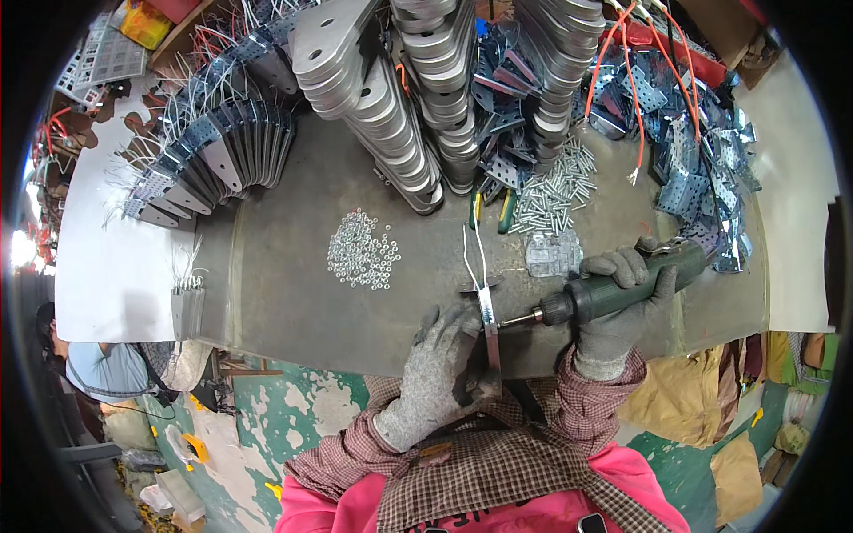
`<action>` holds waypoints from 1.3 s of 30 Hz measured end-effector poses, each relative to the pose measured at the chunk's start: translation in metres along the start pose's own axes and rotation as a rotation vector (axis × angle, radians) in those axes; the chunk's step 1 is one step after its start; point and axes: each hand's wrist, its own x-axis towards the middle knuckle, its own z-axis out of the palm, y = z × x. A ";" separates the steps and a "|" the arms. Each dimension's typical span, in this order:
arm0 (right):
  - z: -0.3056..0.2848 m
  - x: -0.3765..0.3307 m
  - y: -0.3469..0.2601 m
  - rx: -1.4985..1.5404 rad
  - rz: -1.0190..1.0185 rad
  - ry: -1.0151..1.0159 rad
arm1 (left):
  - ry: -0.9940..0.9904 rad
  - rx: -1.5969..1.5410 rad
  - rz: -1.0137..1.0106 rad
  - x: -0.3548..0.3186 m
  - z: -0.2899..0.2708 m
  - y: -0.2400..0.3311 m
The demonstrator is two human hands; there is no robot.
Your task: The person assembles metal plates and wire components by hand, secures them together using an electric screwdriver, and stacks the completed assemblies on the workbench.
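Note:
My left hand [435, 369], in a grey glove, grips a flat metal plate [489, 320] turned edge-on near the table's front edge. Two white wires [476, 258] rise from the plate's top. In my right hand [626, 311], also gloved, lies a dark green electric screwdriver [680, 271], pointing left. Its bit [522, 320] meets the plate's side or stops very near it; whether a screw sits at the tip is too small to tell. Ahead are a pile of small nuts [362, 253], a heap of screws [558, 191] and green-and-yellow handled pliers [506, 211].
Tall stacks of metal plates [386, 115] stand at the back. A curved row of wired plates [222, 160] fills the back left. Blue-tinted perforated brackets [693, 178] are heaped at right, with a cord hanging over them. A clear plastic piece [553, 254] lies beside the screws.

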 end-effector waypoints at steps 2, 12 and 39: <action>0.002 0.000 0.003 -0.003 0.007 -0.005 | -0.038 -0.007 0.000 0.002 -0.002 -0.002; 0.005 -0.002 0.005 -0.075 0.018 -0.003 | -0.111 0.142 -0.017 0.004 -0.019 0.001; 0.007 0.001 0.008 -0.065 0.026 -0.010 | 0.255 -0.555 -0.220 0.013 -0.019 0.012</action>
